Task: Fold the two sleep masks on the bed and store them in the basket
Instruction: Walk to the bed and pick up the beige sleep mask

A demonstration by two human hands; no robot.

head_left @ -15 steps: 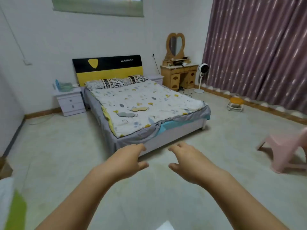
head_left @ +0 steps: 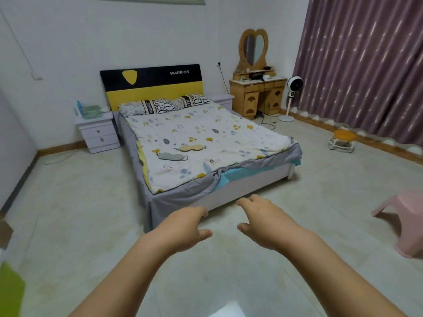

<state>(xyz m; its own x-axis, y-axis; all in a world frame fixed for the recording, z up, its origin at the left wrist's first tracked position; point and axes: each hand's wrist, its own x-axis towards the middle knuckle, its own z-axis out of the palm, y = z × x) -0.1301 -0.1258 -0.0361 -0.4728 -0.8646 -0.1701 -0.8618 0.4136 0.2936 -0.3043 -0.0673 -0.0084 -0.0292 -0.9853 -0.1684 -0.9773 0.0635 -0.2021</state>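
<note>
Two sleep masks lie flat and unfolded on the bed (head_left: 229,133), near its left side: a grey mask (head_left: 170,156) in front and a tan mask (head_left: 191,147) just behind it. A green basket (head_left: 91,110) stands on the left nightstand (head_left: 98,131). My left hand (head_left: 185,227) and my right hand (head_left: 263,219) are stretched out over the floor in front of the bed's foot, well short of the masks. Both hold nothing, with fingers loosely curled and apart.
A wooden dressing table (head_left: 258,92) with a heart mirror and a white standing fan (head_left: 291,97) stand right of the bed. A small orange stool (head_left: 342,140) and a pink plastic chair (head_left: 407,220) sit on the floor at right, by the purple curtain.
The view has come a little closer to the bed and the bed looks larger. Both hands keep the same outstretched pose.
</note>
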